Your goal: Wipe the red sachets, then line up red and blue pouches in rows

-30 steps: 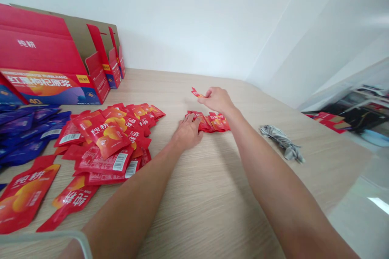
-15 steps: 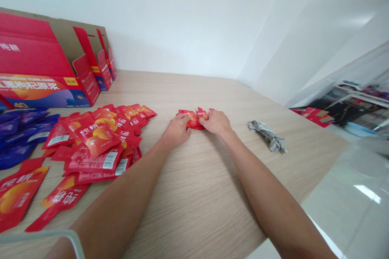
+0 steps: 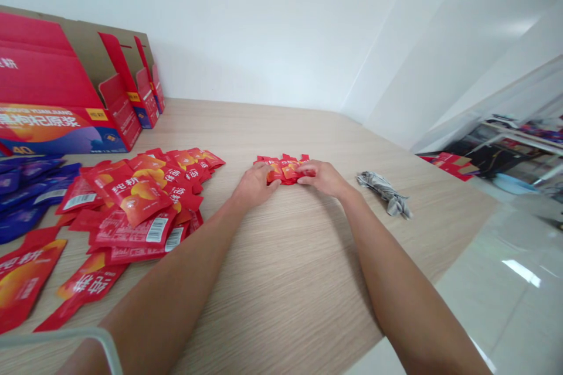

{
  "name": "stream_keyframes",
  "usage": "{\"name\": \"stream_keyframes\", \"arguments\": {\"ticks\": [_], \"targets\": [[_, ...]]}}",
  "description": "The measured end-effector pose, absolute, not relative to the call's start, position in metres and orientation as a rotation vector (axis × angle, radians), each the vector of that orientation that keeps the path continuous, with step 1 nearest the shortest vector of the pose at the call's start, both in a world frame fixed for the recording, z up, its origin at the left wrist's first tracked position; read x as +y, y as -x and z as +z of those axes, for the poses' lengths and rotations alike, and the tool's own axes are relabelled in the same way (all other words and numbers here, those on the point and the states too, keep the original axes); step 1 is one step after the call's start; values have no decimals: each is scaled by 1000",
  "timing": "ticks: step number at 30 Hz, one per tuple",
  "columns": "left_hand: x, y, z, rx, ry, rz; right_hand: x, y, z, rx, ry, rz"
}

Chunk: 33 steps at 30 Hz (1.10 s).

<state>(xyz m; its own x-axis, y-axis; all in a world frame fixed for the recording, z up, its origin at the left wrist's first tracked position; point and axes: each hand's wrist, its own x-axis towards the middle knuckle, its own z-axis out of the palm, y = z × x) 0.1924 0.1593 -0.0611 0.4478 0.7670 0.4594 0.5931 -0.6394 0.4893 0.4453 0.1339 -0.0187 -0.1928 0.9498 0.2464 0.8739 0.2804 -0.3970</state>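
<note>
Sachets (image 3: pixel 289 170), outer ones partly hidden by half-curled left fingers (image 3: pixel 261 169), right fingers (image 3: pixel 316 167), grip unclear

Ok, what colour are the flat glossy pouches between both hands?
The pouches are red with orange patches and white lettering, best shown in the head view.

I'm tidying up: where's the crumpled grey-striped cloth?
In the head view, the cloth lies on the pale wood-grain table, right of the bare right hand.
</note>
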Motion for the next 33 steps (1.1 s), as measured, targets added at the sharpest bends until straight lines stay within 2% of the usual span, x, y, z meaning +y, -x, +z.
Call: {"name": "stream_keyframes", "arguments": {"ticks": [12, 18, 25, 29, 33], "targets": [[163, -191, -65, 1172, -2481, 957, 131, -453, -24, -2130, 1633, 195], [150, -193, -60, 1159, -2613, 1091, 134, -446, -29, -2111, 1584, -135], [65, -165, -32, 1035, -2934, 814, 134, -427, -44, -1984, 1431, -401], [11, -114, -24, 883, -2992, 982, 125, -394, -33, -1981, 1245, -377], [0, -51, -18, 1054, -2747, 1359, 107, -317, -15, -2041, 1098, -82]]}}
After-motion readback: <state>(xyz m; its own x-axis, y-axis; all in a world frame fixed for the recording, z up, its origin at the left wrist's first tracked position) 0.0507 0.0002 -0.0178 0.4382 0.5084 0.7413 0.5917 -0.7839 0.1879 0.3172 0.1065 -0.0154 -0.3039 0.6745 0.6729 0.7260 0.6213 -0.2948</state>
